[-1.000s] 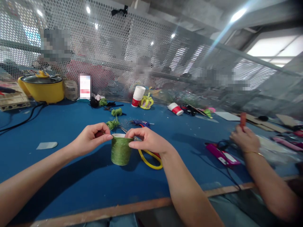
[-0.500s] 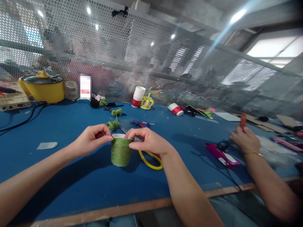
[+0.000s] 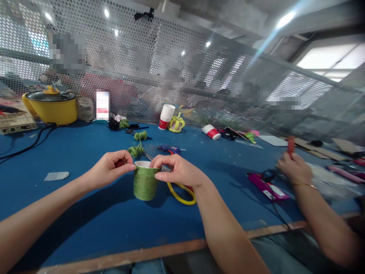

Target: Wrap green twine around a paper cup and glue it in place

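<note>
A paper cup wrapped in green twine (image 3: 145, 183) stands upright on the blue table (image 3: 85, 213), its white rim showing. My left hand (image 3: 110, 168) pinches at the cup's left rim with thumb and fingers closed. My right hand (image 3: 176, 170) grips the right rim and seems to hold a thin metal tool against it. Loose green twine (image 3: 136, 149) trails from behind the cup. Yellow-handled scissors (image 3: 182, 192) lie just right of the cup, under my right wrist.
A co-worker's hand (image 3: 293, 167) at the right holds a red object above a pink device (image 3: 268, 186) with a black cable. At the back stand a yellow cooker (image 3: 51, 106), red-and-white paper cups (image 3: 165, 116), a blue glue gun (image 3: 168, 149) and twine balls (image 3: 140, 134). A mesh screen closes the far side.
</note>
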Demonstrator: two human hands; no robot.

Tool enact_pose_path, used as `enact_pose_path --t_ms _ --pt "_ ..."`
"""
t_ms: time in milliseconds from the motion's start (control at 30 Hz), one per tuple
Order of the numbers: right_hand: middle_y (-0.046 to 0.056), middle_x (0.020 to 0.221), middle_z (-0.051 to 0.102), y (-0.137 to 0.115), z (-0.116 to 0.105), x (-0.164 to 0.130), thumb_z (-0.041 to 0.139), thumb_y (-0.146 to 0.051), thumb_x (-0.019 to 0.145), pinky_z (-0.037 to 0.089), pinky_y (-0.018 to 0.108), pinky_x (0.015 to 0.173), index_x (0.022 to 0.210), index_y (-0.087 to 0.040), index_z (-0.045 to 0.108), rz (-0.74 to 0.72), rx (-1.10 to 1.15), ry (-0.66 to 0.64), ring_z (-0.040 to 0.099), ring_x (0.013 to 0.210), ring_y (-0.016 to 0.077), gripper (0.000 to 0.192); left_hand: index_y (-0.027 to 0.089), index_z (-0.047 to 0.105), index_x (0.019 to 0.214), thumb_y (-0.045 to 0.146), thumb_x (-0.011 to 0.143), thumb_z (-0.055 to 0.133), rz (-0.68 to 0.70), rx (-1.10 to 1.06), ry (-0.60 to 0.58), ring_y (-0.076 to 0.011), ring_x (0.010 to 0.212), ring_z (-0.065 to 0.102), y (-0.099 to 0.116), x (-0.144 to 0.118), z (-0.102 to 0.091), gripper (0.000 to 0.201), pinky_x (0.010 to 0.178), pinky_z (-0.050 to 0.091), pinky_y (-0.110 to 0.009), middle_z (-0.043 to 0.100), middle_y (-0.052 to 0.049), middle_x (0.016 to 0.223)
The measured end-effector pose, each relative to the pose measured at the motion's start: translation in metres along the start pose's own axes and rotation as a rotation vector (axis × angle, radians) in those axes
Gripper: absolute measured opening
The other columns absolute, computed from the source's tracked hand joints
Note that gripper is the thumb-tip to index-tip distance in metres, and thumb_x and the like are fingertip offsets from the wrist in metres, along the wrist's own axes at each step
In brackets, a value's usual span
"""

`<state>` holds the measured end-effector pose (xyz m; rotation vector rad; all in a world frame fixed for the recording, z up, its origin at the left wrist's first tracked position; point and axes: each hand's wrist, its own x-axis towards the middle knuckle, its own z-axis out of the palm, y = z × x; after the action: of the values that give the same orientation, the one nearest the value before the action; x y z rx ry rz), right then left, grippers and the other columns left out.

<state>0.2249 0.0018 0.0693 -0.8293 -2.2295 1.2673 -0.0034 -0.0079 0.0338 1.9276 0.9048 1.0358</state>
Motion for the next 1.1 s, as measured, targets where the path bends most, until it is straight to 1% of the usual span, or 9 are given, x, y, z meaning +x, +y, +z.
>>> enact_pose_path --t_ms 200,433,533,600,700,767,833,933,1100 --pt "0.004 0.087 0.058 0.001 -0.0006 -0.0002 0.06 -0.019 0.073 0.04 0.031 0.081 0.078 -0.015 0.059 -0.015 -0.025 -0.005 0.054 0.085 0.0162 0.007 0.014 0.052 0.068 0.034 0.075 0.054 -0.005 0.001 0.013 -0.0068 0.049 0.034 0.0003 0.0002 0.0002 0.022 0.044 0.029 -0.017 0.044 0.004 0.056" --pt "0.004 0.089 0.057 -0.0003 0.0001 -0.0009 0.06 -0.019 0.073 0.04 0.032 0.081 0.078 -0.015 0.058 -0.039 -0.054 -0.011 0.054 0.085 0.0157 0.006 0.014 0.05 0.069 0.032 0.075 0.055 -0.009 -0.043 -0.005 -0.0065 0.049 0.036 -0.0005 0.0004 0.0003 0.02 0.044 0.031 -0.017 0.045 0.005 0.057" --pt "0.004 0.088 0.057 -0.0006 0.0005 -0.0012 0.06 -0.018 0.073 0.039 0.032 0.082 0.079 -0.015 0.058 -0.062 -0.064 -0.015 0.054 0.086 0.0159 0.007 0.015 0.049 0.072 0.032 0.075 0.056 -0.011 -0.037 0.005 -0.0061 0.047 0.033 -0.0017 0.0003 -0.0003 0.018 0.043 0.029 -0.016 0.04 0.007 0.054" --pt "0.004 0.088 0.057 -0.0009 0.0006 -0.0011 0.06 -0.017 0.073 0.039 0.032 0.082 0.079 -0.015 0.058 -0.074 -0.069 -0.019 0.054 0.086 0.0159 0.006 0.015 0.052 0.078 0.031 0.075 0.056 -0.001 -0.016 0.01 -0.0063 0.046 0.033 -0.0021 0.0004 -0.0008 0.017 0.042 0.028 -0.016 0.039 0.008 0.053" --pt "0.004 0.089 0.056 -0.0015 0.0005 -0.0007 0.059 -0.017 0.073 0.039 0.032 0.083 0.078 -0.016 0.058 -0.074 -0.065 -0.036 0.054 0.086 0.0154 0.005 0.015 0.059 0.086 0.03 0.077 0.054 0.012 -0.009 -0.04 -0.0092 0.054 0.044 -0.0017 0.0007 -0.0012 0.018 0.05 0.036 -0.019 0.053 0.002 0.062" --pt "0.004 0.089 0.057 -0.0015 0.0006 -0.0003 0.059 -0.018 0.073 0.039 0.032 0.083 0.077 -0.016 0.058 -0.063 -0.062 -0.046 0.054 0.086 0.0154 0.005 0.014 0.062 0.083 0.029 0.078 0.052 0.011 -0.02 -0.093 -0.0119 0.062 0.05 -0.0013 0.0007 -0.0012 0.019 0.057 0.041 -0.021 0.06 -0.001 0.071" --pt "0.004 0.089 0.057 -0.0012 0.0011 0.0001 0.06 -0.018 0.073 0.039 0.032 0.083 0.078 -0.015 0.058 -0.05 -0.057 -0.044 0.054 0.086 0.0158 0.006 0.014 0.062 0.079 0.03 0.08 0.05 0.011 -0.012 -0.117 -0.0125 0.065 0.051 -0.0013 0.0004 -0.001 0.02 0.06 0.041 -0.022 0.061 -0.002 0.071" --pt "0.004 0.089 0.058 -0.001 0.0031 0.001 0.061 -0.022 0.073 0.039 0.032 0.081 0.083 -0.015 0.059 -0.031 -0.045 -0.021 0.054 0.086 0.0163 0.012 0.014 0.06 0.076 0.029 0.081 0.048 0.017 0.019 -0.126 -0.0109 0.061 0.048 -0.0019 0.0003 -0.0003 0.021 0.058 0.04 -0.02 0.057 0.001 0.066" --pt "0.002 0.08 0.059 -0.0017 0.0088 0.0039 0.051 -0.031 0.082 0.04 0.027 0.071 0.085 -0.015 0.061 0.027 -0.037 0.018 0.052 0.075 0.0131 0.019 0.013 0.059 0.074 0.03 0.082 0.047 0.01 0.032 -0.146 -0.0097 0.06 0.045 -0.001 0.0011 0.0007 0.022 0.057 0.038 -0.019 0.053 0.002 0.064"
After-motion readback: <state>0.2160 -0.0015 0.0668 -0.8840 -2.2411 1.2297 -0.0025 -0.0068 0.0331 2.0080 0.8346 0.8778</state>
